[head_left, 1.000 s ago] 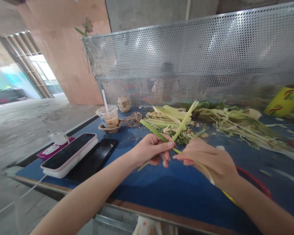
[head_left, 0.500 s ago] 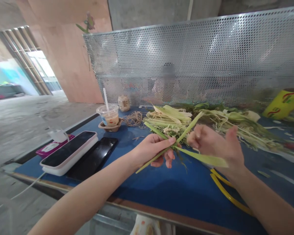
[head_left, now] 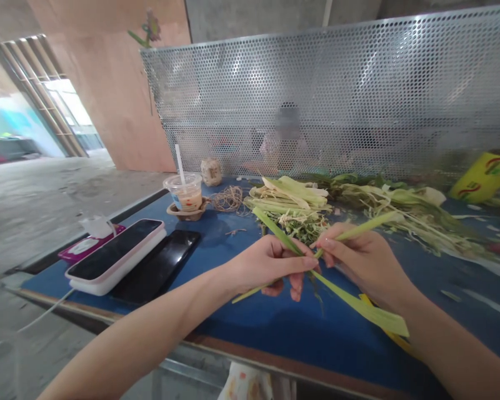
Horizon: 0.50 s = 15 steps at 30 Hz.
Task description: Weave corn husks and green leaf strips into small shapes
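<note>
Several long green leaf strips point(head_left: 358, 303) that look like corn husk cross each other in front of me. My left hand point(head_left: 281, 264) is closed, pinching the strips where they cross between thumb and fingers. One end sticks up above it and a thin one points down to the left. Close by on the right, my right hand point(head_left: 350, 255) pinches another strip point(head_left: 370, 224), whose free end reaches up and to the right. A few thin dark stems hang below the crossing. Behind the hands lie a stack of pale husks point(head_left: 291, 194) and small leafy stems point(head_left: 302, 225).
On the blue table point(head_left: 250, 328) at left are a white-cased phone point(head_left: 119, 255), a black phone point(head_left: 160, 266), and a drink cup point(head_left: 185, 194). Tangled twine point(head_left: 228, 199) lies behind. A yellow roll point(head_left: 481, 178) stands right. Beyond the perforated metal screen point(head_left: 337, 94), a person is visible.
My right hand, earlier apart with its fingers loose, has moved in and now pinches a strip. My left hand has shifted slightly right, still holding the crossing.
</note>
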Each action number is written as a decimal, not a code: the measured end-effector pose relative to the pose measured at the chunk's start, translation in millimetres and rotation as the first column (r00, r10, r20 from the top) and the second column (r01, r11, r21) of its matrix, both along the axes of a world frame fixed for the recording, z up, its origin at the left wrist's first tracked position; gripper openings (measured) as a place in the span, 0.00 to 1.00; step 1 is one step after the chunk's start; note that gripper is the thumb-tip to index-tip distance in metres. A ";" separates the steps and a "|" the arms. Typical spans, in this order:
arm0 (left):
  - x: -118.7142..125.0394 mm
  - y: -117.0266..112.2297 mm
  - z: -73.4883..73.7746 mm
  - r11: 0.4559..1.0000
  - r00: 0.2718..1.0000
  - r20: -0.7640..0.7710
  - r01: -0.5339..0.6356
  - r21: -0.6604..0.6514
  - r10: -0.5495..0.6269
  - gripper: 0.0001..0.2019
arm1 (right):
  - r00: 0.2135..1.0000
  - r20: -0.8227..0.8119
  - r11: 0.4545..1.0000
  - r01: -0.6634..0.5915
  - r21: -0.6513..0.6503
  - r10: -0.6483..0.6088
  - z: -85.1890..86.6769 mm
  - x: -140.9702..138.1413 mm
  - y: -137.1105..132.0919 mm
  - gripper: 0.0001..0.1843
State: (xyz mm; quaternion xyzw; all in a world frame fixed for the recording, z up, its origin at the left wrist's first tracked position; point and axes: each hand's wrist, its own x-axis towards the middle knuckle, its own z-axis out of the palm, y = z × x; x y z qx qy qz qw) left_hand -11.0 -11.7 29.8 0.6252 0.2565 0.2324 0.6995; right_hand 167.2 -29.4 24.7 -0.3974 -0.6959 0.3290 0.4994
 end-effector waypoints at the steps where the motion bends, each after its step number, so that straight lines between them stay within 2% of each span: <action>1: -0.6 0.7 0.6 1.000 1.000 0.001 0.005 0.014 -0.005 0.12 | 1.000 -0.018 1.000 -0.009 -0.017 0.008 -0.9 0.8 0.9 0.12; 4: -1.4 4.1 1.0 0.999 1.000 0.027 0.006 0.037 -0.007 0.22 | 0.992 -0.119 0.994 -0.063 -0.088 0.052 -5.8 2.0 4.9 0.08; 6: -0.9 5.9 -0.2 0.997 0.997 0.063 -0.046 0.057 0.043 0.24 | 0.979 -0.177 0.986 -0.120 -0.118 0.098 -10.5 0.6 8.0 0.07; 9: 0.6 5.9 -3.3 0.986 0.981 0.136 -0.147 0.078 0.136 0.19 | 0.969 -0.212 0.985 -0.145 -0.089 0.124 -18.1 -3.2 12.1 0.19; 12: 1.4 3.8 -4.9 0.980 0.969 0.191 -0.177 0.095 0.157 0.24 | 0.977 -0.172 0.990 -0.132 -0.040 0.123 -22.7 -6.1 12.5 0.25; 15: 2.0 1.1 -4.0 0.974 0.970 0.174 -0.192 0.121 0.170 0.26 | 0.969 -0.098 0.971 -0.232 -0.050 0.226 -22.1 -8.5 8.1 0.17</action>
